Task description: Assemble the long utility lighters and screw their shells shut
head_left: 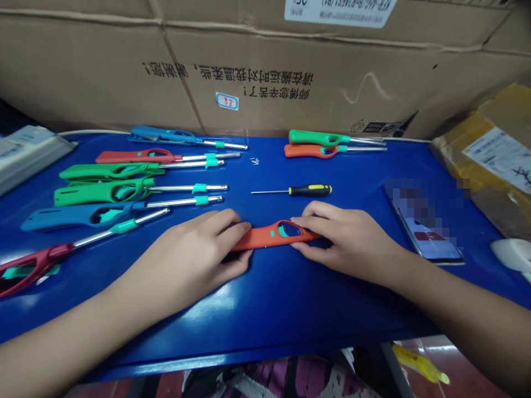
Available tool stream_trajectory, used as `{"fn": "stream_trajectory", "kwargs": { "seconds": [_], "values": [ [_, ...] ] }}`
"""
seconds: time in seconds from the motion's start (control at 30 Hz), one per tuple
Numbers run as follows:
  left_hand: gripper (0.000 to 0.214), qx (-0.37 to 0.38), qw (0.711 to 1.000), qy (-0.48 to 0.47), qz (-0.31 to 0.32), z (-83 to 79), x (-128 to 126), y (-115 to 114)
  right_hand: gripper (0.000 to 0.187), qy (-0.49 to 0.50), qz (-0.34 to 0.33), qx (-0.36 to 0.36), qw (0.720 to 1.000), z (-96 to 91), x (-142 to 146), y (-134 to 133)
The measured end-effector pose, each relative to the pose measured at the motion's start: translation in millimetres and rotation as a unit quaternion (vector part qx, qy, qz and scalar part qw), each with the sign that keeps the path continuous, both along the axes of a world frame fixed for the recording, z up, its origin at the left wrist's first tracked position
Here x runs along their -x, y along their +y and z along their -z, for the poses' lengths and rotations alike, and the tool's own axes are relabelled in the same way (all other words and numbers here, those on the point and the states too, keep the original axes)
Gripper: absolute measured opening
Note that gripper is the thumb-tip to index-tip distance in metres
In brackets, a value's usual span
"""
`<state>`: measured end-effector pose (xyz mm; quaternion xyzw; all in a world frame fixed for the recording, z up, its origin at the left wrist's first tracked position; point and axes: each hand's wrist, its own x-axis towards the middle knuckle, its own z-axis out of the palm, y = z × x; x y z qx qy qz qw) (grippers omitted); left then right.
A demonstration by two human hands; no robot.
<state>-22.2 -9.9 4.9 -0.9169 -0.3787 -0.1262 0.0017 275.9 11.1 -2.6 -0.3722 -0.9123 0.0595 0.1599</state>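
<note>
An orange utility lighter (265, 237) lies level between my hands, just above or on the blue table (290, 298). My left hand (207, 243) is closed round its handle end, thumb below and fingers on top. At the trigger-loop end my right hand (344, 232) pinches the body between thumb and fingers. A teal trigger shows inside the loop, and any metal tube is hidden by my right hand. Just beyond lies a screwdriver (311, 190) with a black and yellow handle. Several tiny screws (254, 161) sit behind it.
Several lighters, such as a green one (103, 192) and a dark red one (37, 262), line the left. Two more (311, 151) lie at the back right. A phone (427, 226), white mouse (512, 254) and taped box (489, 149) stand right. A large carton (249, 50) blocks the back.
</note>
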Motion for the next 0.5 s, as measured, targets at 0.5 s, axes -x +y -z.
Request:
{"fn": "stream_trajectory", "kwargs": {
  "seconds": [0.5],
  "values": [
    [0.036,0.021,0.999,-0.009,0.037,2.1,-0.7,6.3,0.027,-0.021,-0.028,-0.06,0.998,-8.2,-0.5,1.4]
  ]
}}
